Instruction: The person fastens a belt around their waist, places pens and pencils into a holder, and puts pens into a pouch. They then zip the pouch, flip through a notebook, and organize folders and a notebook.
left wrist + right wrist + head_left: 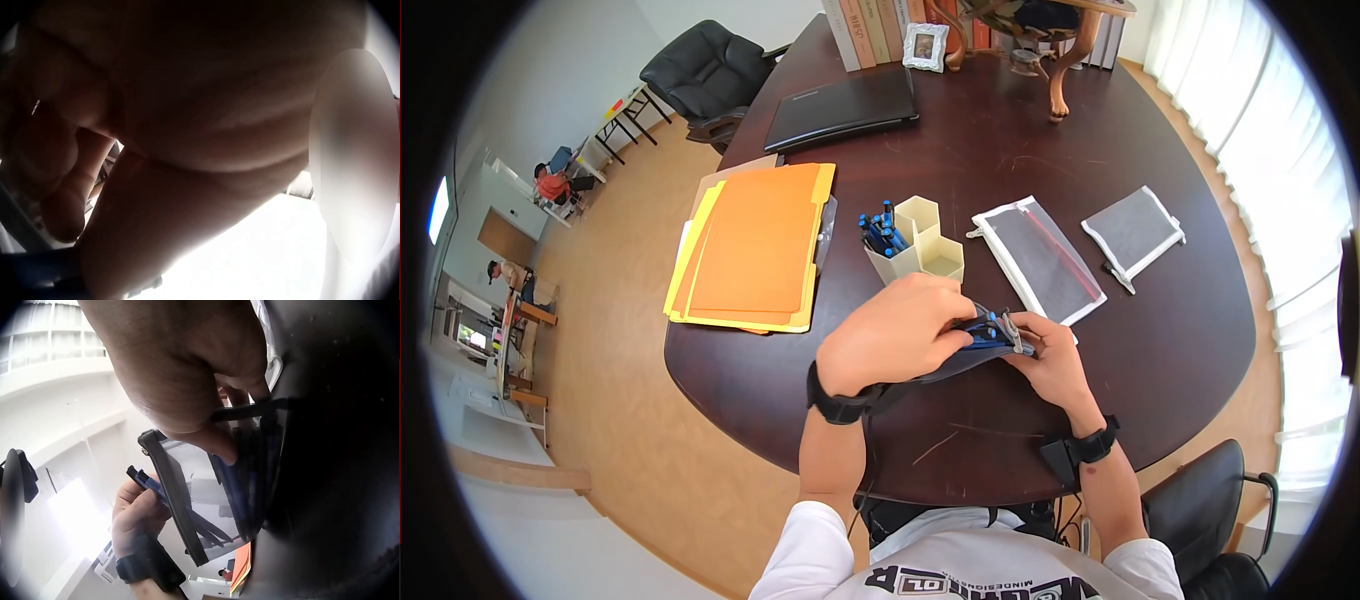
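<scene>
The pouch (203, 478) is held up between the person's two hands at the near side of the surface (960, 470); whether its base touches down cannot be told. The right hand (1052, 362) pinches it near the mouth, thumb on one face. The left hand (895, 330) grips at least two pens (150, 481), which slant in past the dark zip edge (177, 490). A bundle (250, 481) of pens lies inside.

The pouch should be light and limp, its clear walls apt to buckle and feel slick; the zip edge looks the stiffest part and the best place to hold. The pens are likely light, rigid and smooth, prone to roll apart, so a pinch around their barrels together would suit. Neither seems fragile.
</scene>
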A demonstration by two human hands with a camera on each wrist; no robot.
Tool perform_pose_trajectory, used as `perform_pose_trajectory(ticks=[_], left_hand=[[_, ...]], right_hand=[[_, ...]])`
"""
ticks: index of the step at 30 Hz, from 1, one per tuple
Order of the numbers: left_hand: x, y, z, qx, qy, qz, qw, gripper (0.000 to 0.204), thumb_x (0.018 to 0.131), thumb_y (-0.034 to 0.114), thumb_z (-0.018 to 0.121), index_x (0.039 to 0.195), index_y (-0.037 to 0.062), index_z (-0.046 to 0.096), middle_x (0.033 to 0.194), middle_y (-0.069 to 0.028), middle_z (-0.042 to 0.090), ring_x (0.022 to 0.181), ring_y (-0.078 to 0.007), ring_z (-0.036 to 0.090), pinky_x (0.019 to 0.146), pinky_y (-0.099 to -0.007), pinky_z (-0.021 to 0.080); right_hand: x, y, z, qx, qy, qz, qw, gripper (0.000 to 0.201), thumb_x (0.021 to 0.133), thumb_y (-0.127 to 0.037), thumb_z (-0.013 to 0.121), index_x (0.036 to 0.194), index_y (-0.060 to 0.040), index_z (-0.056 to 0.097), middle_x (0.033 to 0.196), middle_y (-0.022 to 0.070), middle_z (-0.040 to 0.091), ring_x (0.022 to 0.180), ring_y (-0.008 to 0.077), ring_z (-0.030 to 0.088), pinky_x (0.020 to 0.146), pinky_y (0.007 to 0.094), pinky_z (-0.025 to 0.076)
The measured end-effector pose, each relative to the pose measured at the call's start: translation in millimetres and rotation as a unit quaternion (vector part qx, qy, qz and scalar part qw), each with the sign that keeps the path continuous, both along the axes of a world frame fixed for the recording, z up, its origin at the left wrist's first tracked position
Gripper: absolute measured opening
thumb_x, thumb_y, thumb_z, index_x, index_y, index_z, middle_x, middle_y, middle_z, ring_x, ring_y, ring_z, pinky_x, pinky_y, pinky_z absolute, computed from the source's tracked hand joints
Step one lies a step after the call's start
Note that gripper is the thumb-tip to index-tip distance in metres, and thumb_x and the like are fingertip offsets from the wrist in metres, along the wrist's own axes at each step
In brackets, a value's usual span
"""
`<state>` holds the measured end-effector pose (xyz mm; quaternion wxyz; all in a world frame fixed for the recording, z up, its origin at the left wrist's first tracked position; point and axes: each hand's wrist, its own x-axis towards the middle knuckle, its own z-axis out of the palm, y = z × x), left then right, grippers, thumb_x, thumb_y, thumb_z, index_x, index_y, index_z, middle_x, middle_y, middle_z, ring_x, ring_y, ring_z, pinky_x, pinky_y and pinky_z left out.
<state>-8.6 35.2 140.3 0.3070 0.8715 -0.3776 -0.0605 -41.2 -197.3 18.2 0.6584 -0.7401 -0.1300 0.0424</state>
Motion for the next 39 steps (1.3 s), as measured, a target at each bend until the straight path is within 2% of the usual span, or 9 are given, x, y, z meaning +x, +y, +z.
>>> perform_pose_trajectory(ticks=[3, 6, 7, 10, 13, 20, 26, 35, 39], left_hand=[[-5, 11, 18, -0.091, 0.064, 0.036, 0.993, 0.015, 0.08, 0.001, 0.071, 0.094, 0.0003, 0.07, 0.089, -0.0069, 0.064, 0.076, -0.0211, 0.061, 0.067, -0.0312, 0.048], [-8, 26, 25, -0.205, 0.017, 0.05, 0.977, 0.015, 0.078, -0.004, 0.071, 0.092, 0.0018, 0.07, 0.091, -0.0049, 0.064, 0.079, -0.0162, 0.06, 0.067, -0.0273, 0.047], [-5, 35, 22, -0.23, -0.029, 0.035, 0.972, 0.017, 0.08, -0.003, 0.073, 0.096, -0.0013, 0.067, 0.093, -0.0068, 0.065, 0.076, -0.014, 0.062, 0.067, -0.028, 0.049], [-12, 38, 20, -0.459, 0.012, 0.121, 0.88, 0.015, 0.087, 0.0, 0.07, 0.101, -0.002, 0.066, 0.092, -0.006, 0.066, 0.076, -0.0124, 0.061, 0.068, -0.0271, 0.049], [-3, 46, 18, -0.544, -0.029, 0.219, 0.809, 0.013, 0.092, 0.005, 0.067, 0.103, -0.0025, 0.065, 0.087, -0.0037, 0.064, 0.077, -0.0109, 0.06, 0.068, -0.0253, 0.049], [26, 76, -7, -0.538, -0.075, 0.323, 0.775, 0.013, 0.094, 0.01, 0.067, 0.099, -0.0023, 0.069, 0.074, 0.0009, 0.061, 0.066, -0.0041, 0.051, 0.058, -0.0214, 0.038], [36, 73, -13, -0.567, -0.133, 0.327, 0.744, 0.017, 0.091, 0.007, 0.072, 0.105, -0.0029, 0.072, 0.077, 0.0022, 0.064, 0.068, -0.0027, 0.053, 0.061, -0.0187, 0.039], [34, 58, -10, -0.538, -0.113, 0.336, 0.765, 0.019, 0.089, 0.006, 0.073, 0.107, -0.0026, 0.073, 0.075, 0.0039, 0.063, 0.063, -0.0007, 0.05, 0.055, -0.0171, 0.036], [41, 56, -18, -0.489, -0.104, 0.335, 0.799, 0.017, 0.088, 0.007, 0.074, 0.103, 0.0008, 0.075, 0.07, 0.0056, 0.061, 0.057, 0.0006, 0.044, 0.049, -0.0175, 0.032]], right_hand=[[0, 0, 1, -0.015, -0.005, -0.006, 1.0, 0.039, 0.079, 0.014, 0.071, 0.115, 0.0019, 0.064, 0.101, 0.0079, 0.071, 0.097, 0.0153, 0.069, 0.085, 0.0284, 0.053], [0, -1, 0, -0.031, -0.008, -0.005, 0.999, 0.039, 0.079, 0.014, 0.072, 0.115, 0.0013, 0.064, 0.102, 0.0078, 0.071, 0.098, 0.0159, 0.069, 0.086, 0.0288, 0.053], [0, 0, 1, -0.028, -0.006, -0.006, 1.0, 0.039, 0.079, 0.014, 0.071, 0.115, 0.0015, 0.064, 0.102, 0.0079, 0.071, 0.098, 0.0161, 0.069, 0.086, 0.0288, 0.053], [0, 1, 3, -0.025, -0.003, -0.009, 1.0, 0.039, 0.079, 0.014, 0.071, 0.115, 0.002, 0.064, 0.104, 0.0082, 0.071, 0.099, 0.0165, 0.069, 0.087, 0.029, 0.053], [-1, 1, 3, -0.025, -0.001, -0.007, 1.0, 0.04, 0.078, 0.015, 0.07, 0.116, 0.0025, 0.064, 0.106, 0.0084, 0.07, 0.101, 0.0166, 0.069, 0.089, 0.029, 0.053], [-1, 0, 0, -0.016, -0.004, -0.006, 1.0, 0.041, 0.078, 0.016, 0.069, 0.117, 0.0031, 0.063, 0.108, 0.0086, 0.07, 0.102, 0.0161, 0.067, 0.092, 0.029, 0.052], [0, 1, -1, -0.016, -0.003, 0.002, 1.0, 0.041, 0.078, 0.016, 0.069, 0.116, 0.0035, 0.063, 0.109, 0.0091, 0.07, 0.102, 0.0159, 0.067, 0.093, 0.029, 0.052], [1, 1, -4, -0.004, 0.001, 0.002, 1.0, 0.04, 0.078, 0.016, 0.07, 0.115, 0.0038, 0.063, 0.11, 0.0093, 0.07, 0.103, 0.0157, 0.066, 0.092, 0.0288, 0.052], [1, 0, -6, -0.012, 0.008, -0.001, 1.0, 0.04, 0.078, 0.016, 0.07, 0.115, 0.0035, 0.063, 0.109, 0.0086, 0.069, 0.103, 0.0154, 0.066, 0.092, 0.0286, 0.052]])
